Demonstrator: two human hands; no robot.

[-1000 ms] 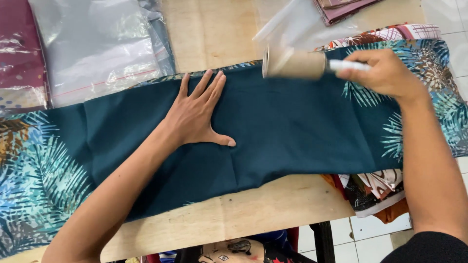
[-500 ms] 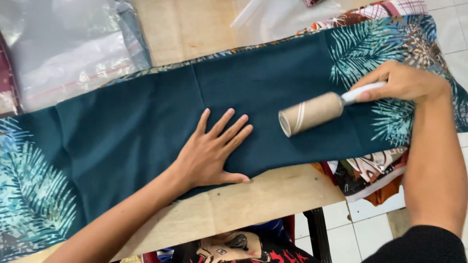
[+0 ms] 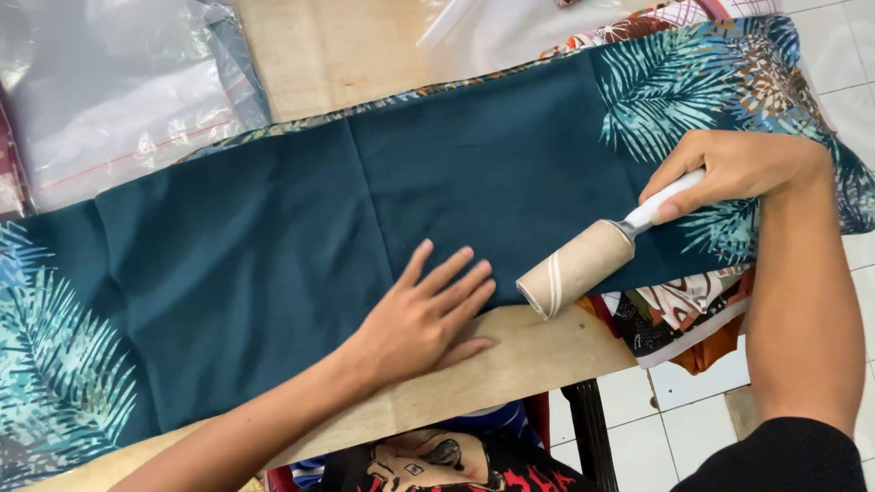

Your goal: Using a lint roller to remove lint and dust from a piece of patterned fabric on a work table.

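A long dark teal cloth (image 3: 301, 228) with palm-leaf print at both ends lies spread across the wooden table (image 3: 529, 360), covering most of its width; its right end hangs past the table's right edge, over a heap of patterned fabrics (image 3: 684, 314). Behind the cloth a strip of bare wood shows, with clear plastic bags (image 3: 109, 100) at the far left. Along the near edge a narrow band of bare table runs beside the cloth's hem. The left hand (image 3: 424, 319) lies flat and open, fingers spread, pressing the cloth at its near hem, the thumb on bare wood. The right hand (image 3: 729, 169) is clenched around the white handle of a lint roller (image 3: 574, 269), whose tan roll rests on the cloth's near hem, just right of the left fingertips.
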